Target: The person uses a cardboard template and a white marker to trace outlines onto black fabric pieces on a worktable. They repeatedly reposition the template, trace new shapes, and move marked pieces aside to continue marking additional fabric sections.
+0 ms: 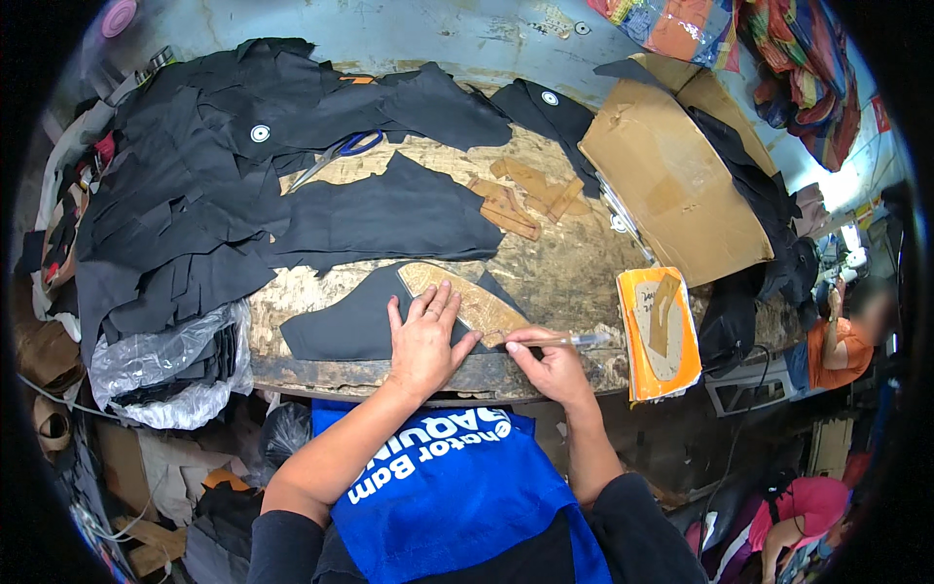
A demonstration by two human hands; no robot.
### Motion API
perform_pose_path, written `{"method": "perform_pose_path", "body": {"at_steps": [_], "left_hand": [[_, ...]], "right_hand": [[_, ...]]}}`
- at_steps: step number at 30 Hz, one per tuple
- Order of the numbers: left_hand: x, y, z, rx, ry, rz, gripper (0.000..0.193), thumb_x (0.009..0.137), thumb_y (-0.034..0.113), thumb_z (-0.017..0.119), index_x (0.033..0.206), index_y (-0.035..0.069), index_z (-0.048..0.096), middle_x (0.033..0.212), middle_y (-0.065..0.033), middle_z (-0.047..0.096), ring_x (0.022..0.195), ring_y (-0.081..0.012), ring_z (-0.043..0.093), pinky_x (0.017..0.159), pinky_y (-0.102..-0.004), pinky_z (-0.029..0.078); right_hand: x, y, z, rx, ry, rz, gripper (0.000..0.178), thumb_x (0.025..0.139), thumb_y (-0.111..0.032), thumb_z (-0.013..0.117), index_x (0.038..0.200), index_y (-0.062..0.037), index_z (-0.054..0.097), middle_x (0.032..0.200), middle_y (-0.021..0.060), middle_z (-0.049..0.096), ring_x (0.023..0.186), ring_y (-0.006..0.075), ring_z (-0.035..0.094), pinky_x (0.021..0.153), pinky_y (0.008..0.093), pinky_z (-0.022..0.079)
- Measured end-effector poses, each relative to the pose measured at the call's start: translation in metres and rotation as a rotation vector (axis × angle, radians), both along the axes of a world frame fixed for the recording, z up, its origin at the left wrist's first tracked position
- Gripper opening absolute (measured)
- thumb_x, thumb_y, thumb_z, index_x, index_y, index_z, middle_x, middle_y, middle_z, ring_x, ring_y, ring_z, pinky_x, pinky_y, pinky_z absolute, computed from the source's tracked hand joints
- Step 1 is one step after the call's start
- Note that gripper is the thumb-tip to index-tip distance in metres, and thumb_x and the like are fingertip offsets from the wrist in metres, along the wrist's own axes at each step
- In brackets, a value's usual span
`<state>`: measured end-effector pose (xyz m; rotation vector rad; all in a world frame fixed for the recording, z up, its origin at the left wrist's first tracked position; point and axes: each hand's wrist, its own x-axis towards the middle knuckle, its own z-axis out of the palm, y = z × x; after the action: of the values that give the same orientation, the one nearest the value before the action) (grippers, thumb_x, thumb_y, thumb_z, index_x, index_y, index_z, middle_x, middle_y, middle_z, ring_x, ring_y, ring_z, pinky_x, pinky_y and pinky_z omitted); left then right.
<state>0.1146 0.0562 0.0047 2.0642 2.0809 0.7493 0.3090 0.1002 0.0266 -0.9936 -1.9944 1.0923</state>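
A tan pattern template (477, 304) lies on a piece of black fabric (341, 316) near the front edge of the worktable. My left hand (425, 336) rests spread over the template and fabric, pressing them flat. In my right hand (552, 365) is a slim pen (569, 341), its tip at the template's right end. Just beyond lies a stack of cut black fabric (389, 214). Blue-handled scissors (336, 158) sit behind that stack, on the bare wood.
Black fabric pieces (175, 185) are heaped at the left, above a clear plastic bag (175, 365). Several brown templates (511, 209) lie mid-table. An orange-edged notebook (632, 336) and a cardboard box (671, 185) stand at right. Two people (842, 346) are farther right.
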Motion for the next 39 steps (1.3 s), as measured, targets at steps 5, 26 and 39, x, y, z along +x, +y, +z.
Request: {"method": "perform_pose_path", "body": {"at_steps": [5,26,39], "left_hand": [[-0.002,0.006,0.001,-0.004,0.000,0.008,0.059,0.079,0.041,0.066,0.123,0.003,0.056,0.134,-0.0135,0.050,0.124,-0.0269,0.044,0.103,-0.0601,0.022],[-0.001,0.006,-0.006,0.025,-0.073,0.027,0.050,0.076,0.040,0.069,0.109,0.003,0.061,0.131,-0.0148,0.052,0.125,-0.0277,0.046,0.103,-0.0639,0.022],[-0.047,-0.054,0.008,0.047,-0.150,0.182,0.044,0.064,0.032,0.080,0.097,0.005,0.066,0.118,-0.0138,0.059,0.113,-0.0287,0.052,0.103,-0.0571,0.025]], "right_hand": [[-0.009,0.004,0.001,0.166,-0.093,-0.025,0.010,0.083,-0.007,0.063,0.084,0.0026,0.065,0.078,0.0117,0.067,0.072,0.0213,0.065,0.066,0.0307,0.050],[-0.093,0.065,0.000,0.288,-0.148,-0.027,0.011,0.082,-0.013,0.061,0.085,-0.0026,0.062,0.081,0.0177,0.064,0.074,0.0355,0.062,0.066,0.0414,0.049],[-0.052,0.051,-0.040,0.061,0.203,-0.257,0.018,0.092,-0.013,0.057,0.083,0.0020,0.058,0.073,0.0051,0.063,0.064,0.0092,0.059,0.059,0.0238,0.048]]}}
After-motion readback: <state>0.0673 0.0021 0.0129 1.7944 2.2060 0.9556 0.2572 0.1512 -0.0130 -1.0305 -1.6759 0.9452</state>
